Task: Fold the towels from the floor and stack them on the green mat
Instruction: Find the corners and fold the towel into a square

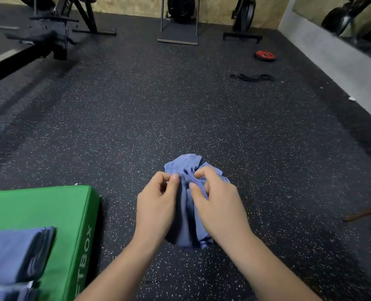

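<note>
Towel (183, 165), blue, crumpled, held up off the floor (180, 105) in both hands, in front of the person and just beside the green mat (39, 205).

Head view:
- Left hand (156, 205): fingers (173, 181) curled, thumb and forefinger pinched on a ridge of cloth near the top of the bundle.
- Right hand (219, 203): also curled and clamped on the cloth, thumb pressing along what looks like a hem. The two grips sit close together.
- My reading: the person is hunting along the hem for a corner, so the bundle can be shaken open before any fold. The rest of the cloth hangs bunched below the hands. No fold made in this one yet.
- Folded towels (17, 250), same blue, stacked on the mat toward its near left corner; how many, I cannot tell. Stack sits clear of the mat's printed side, leaving bare green beyond it.
- No other loose towel in sight on the floor, though the near floor is hidden by the arms.

Surface and room: dark speckled rubber flooring, gym. Toward the far right edge of the floor, a red weight plate (265, 55) and a black strap (252, 77), well apart from the work. Rowing machine (43, 38) at far left. A brown stick (367, 211) pokes in at the right edge.
</note>
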Motion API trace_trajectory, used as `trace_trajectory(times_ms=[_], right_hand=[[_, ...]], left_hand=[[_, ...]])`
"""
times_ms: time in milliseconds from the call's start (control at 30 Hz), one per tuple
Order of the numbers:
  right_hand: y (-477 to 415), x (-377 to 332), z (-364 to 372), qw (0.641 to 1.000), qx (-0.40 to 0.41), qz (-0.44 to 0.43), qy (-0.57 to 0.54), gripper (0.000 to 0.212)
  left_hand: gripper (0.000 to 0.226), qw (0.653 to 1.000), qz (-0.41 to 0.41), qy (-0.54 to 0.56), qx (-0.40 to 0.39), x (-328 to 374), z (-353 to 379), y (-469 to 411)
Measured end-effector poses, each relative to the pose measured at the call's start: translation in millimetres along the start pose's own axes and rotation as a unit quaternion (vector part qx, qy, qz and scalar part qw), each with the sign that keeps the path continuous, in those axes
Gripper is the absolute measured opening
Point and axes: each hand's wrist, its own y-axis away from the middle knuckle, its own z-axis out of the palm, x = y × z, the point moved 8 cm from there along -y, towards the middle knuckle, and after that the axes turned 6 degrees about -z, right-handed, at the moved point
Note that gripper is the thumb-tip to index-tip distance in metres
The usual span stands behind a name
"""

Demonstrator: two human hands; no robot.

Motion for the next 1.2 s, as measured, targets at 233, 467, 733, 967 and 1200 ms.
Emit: trace_trajectory(times_ms=[233,467,733,967,1200], right_hand=[[5,-8,17,0.999,-0.018,-0.003,-0.033,0.017],[9,-16,24,0.994,-0.049,0.011,-0.102,0.015],[6,-10,18,0.978,-0.082,0.047,-0.183,0.049],[-5,-10,-9,0.998,-0.023,-0.037,-0.037,0.048],[-11,7,-12,0.983,-0.18,0.002,-0.043,0.071]], left_hand=[[0.011,0.999,0.037,-0.007,-0.001,7,-3,5],[0.011,0.997,0.063,-0.024,-0.022,13,-3,6],[0.036,0.989,0.099,-0.021,-0.108,23,-2,-1],[0.041,0.972,0.157,-0.082,-0.156,31,-7,-5],[0.032,0.947,0.136,-0.003,-0.291,32,-5,-2]])
